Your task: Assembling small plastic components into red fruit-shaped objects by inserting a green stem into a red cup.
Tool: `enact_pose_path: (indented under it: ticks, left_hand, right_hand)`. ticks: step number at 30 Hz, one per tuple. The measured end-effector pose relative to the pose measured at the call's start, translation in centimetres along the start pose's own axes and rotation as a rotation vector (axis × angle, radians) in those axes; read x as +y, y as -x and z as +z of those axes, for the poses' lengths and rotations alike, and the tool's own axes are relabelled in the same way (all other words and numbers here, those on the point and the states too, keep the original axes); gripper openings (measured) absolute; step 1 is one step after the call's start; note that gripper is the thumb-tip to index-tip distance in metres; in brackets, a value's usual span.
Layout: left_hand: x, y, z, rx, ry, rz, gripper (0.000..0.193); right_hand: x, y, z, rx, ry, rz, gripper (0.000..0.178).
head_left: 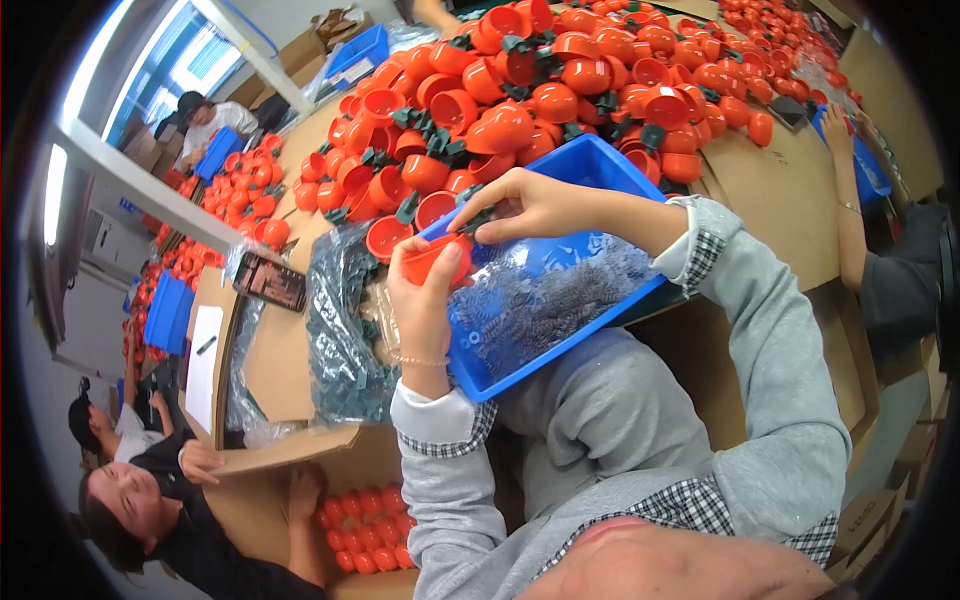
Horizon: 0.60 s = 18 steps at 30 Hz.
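My left hand point(420, 315) grips a small glossy red plastic cup point(436, 264) by its sides. Just above it, the fingers of my right hand point(535, 204) are pinched on a small dark green plastic part point(478, 219), close against the cup; whether the two are joined I cannot tell. Beneath both hands a blue bin point(540, 364) rests by my lap, holding many small metal springs point(540, 310) and clear bits. Behind it rises a big heap of red cups point(500, 130), several with dark green parts attached.
Left of the bin lies a clear plastic bag point(345, 330) of dark green parts. A phone point(270, 281) stands beyond it. An open carton of red cups point(368, 530) sits lower left, a person's hand point(203, 462) at its flap. Another person's arm point(848, 175) reaches in at right.
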State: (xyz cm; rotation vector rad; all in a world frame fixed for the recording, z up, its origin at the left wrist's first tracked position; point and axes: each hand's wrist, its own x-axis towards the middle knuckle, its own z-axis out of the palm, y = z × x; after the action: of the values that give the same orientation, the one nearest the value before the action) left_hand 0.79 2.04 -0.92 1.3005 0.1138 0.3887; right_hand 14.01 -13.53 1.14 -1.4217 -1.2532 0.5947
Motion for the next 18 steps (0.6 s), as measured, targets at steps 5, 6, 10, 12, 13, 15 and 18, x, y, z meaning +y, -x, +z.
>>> enact_pose_path:
  ticks: [5, 6, 10, 12, 13, 15, 18]
  left_hand:
    - [1.1, 1.2, 0.4, 0.080, 0.073, 0.117, 0.050]
    - [1.5, 1.5, -0.4, 0.037, 0.111, 0.123, 0.050]
    - [1.6, 5.2, -3.9, 0.223, 0.012, 0.168, 0.031]
    - [1.5, 8.6, -7.1, 0.279, -0.070, 0.147, 0.019]
    - [1.3, 10.4, -8.4, 0.312, -0.127, 0.128, 0.016]
    - [1.3, 13.7, -10.4, 0.380, -0.201, 0.095, 0.014]
    - [1.5, 19.3, -14.6, 0.114, -0.488, -0.395, 0.015]
  right_hand:
    - [-0.5, -0.7, -1.6, 0.148, -0.078, -0.039, 0.032]
    - [-0.8, -0.9, -2.5, 0.267, -0.180, -0.034, 0.040]
    - [-1.1, -3.3, -7.8, 0.635, -0.306, -0.104, 0.065]
    - [-1.4, -5.2, -8.2, 0.819, -0.545, -0.272, 0.082]
    - [-1.2, -5.5, -7.9, 0.780, -0.614, -0.339, 0.075]
    - [0.1, -5.9, -6.6, 0.832, -0.509, -0.376, 0.054]
    - [0.6, -4.4, -5.4, 0.769, 0.062, -0.253, 0.024]
